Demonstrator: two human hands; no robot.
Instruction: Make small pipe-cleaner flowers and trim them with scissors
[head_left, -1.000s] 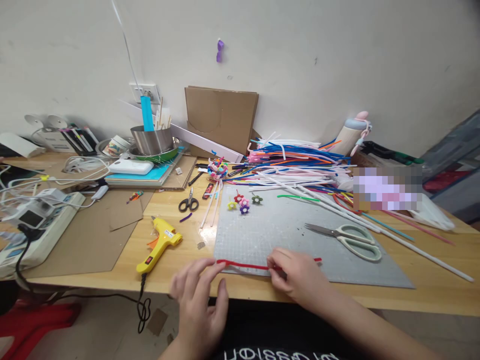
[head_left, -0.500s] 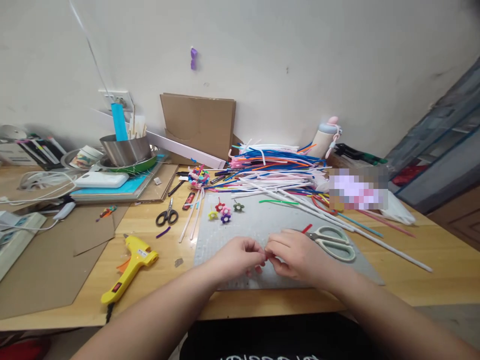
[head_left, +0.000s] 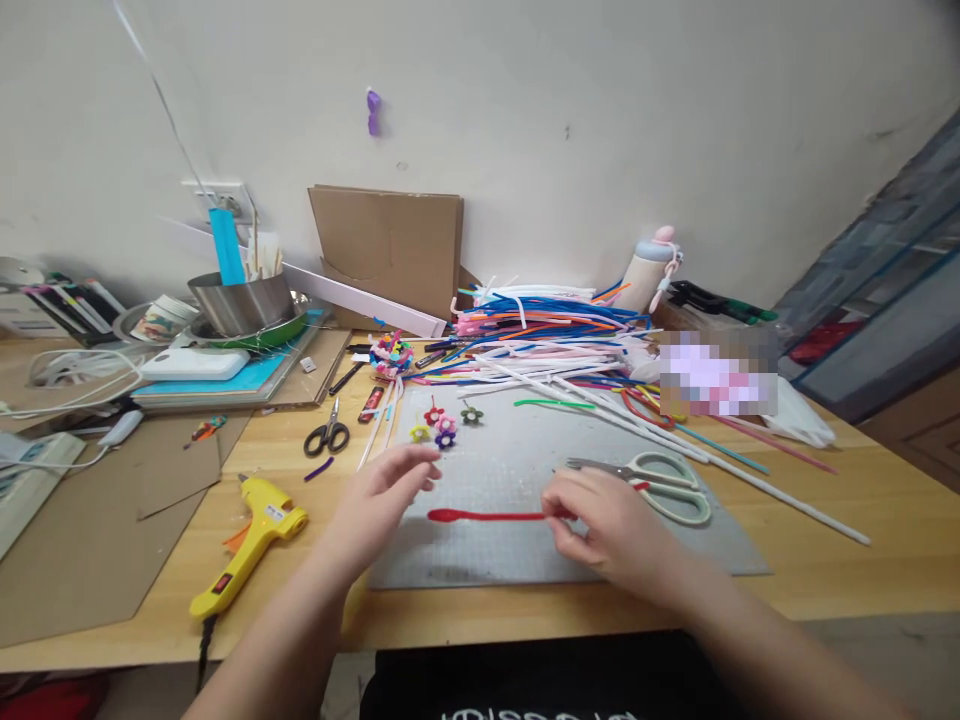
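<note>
A red pipe cleaner (head_left: 487, 516) stretches leftward from my right hand (head_left: 596, 515), whose fingers pinch its right end; its left tip is doubled into a narrow loop. My left hand (head_left: 390, 485) is off to the left, fingers apart, with nothing in it. Both hands are over the grey cutting mat (head_left: 465, 560). White-handled scissors (head_left: 671, 490) lie just beyond and right of my right hand, partly hidden by it. Small pipe-cleaner flowers (head_left: 444, 424) in several colours sit near the mat's back left, beyond my left hand.
Left of the mat lie a yellow glue gun (head_left: 255, 540) and black scissors (head_left: 327, 432). Behind is a heap of coloured pipe cleaners (head_left: 555, 345), with long white ones (head_left: 787, 505) reaching right. A bottle (head_left: 646, 275) and cardboard (head_left: 390, 245) stand by the wall.
My hands, close together before, have parted. My left hand moved left and opened; the red pipe cleaner now shows stretched out from my right hand. The view shifted slightly.
</note>
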